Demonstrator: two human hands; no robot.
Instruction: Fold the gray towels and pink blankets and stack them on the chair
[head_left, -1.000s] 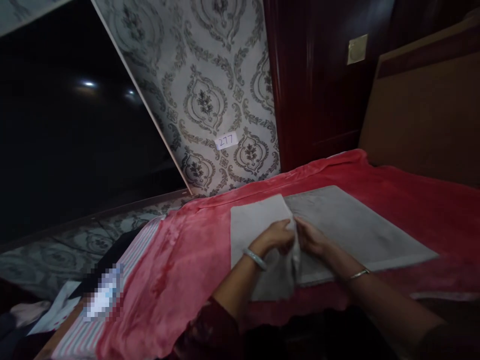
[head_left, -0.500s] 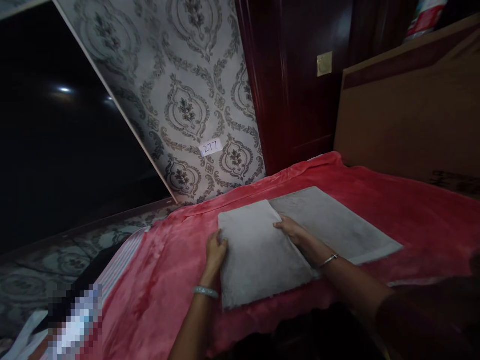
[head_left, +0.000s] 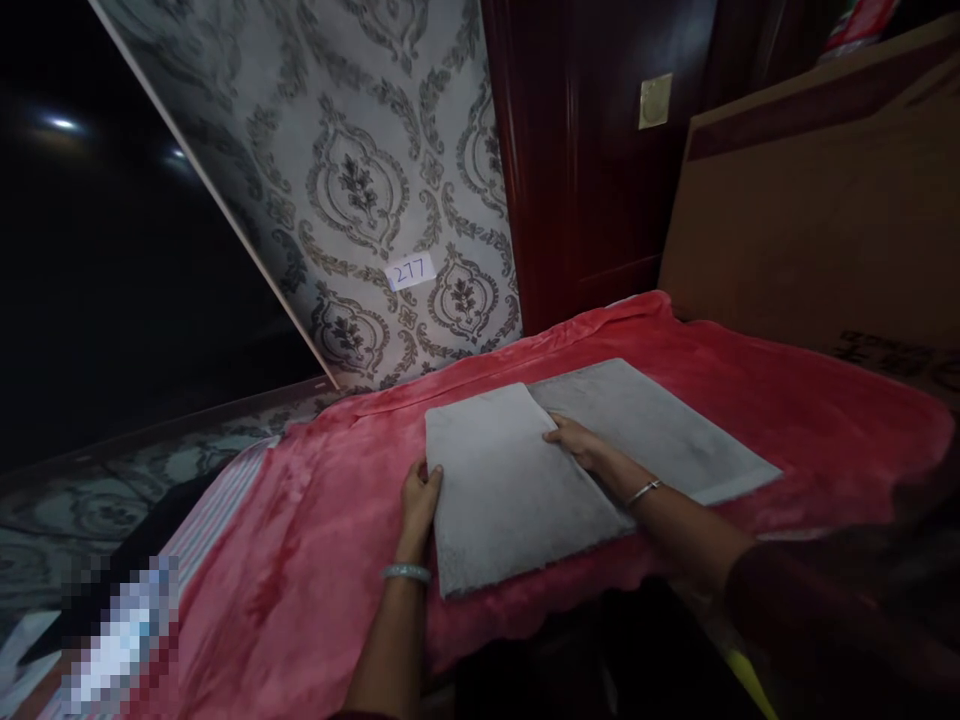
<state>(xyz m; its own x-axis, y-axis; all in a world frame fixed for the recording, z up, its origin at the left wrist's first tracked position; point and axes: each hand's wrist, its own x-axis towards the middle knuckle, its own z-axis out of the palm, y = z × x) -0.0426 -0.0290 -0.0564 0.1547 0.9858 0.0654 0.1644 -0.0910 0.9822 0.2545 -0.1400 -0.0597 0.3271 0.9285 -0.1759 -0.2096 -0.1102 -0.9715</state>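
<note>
A grey plush mat [head_left: 499, 490] lies nearly flat in front of me, a lighter panel overlapping a second grey panel [head_left: 652, 425] on its right. Whether the two panels are one folded piece cannot be told. My left hand [head_left: 420, 502], below a pale green bangle, pinches the mat's left edge with the thumb on top and fingers beneath. On the opposite side, my right hand [head_left: 576, 440] grips the upper panel's right edge, thumb on its face. A silver bracelet circles that wrist. Both hands' fingertips are partly hidden under the mat.
A red plush blanket [head_left: 330, 560] covers the surface beneath the mat. A large dark screen [head_left: 135, 260] stands at left, beside a patterned wall with a paper label [head_left: 411, 271]. A big cardboard box [head_left: 810, 230] stands at back right, near a dark red door [head_left: 585, 190].
The camera view has shifted slightly, so the scene sits a little higher and further left. Both hands keep their hold on the mat's edges, and the mat looks much the same.
</note>
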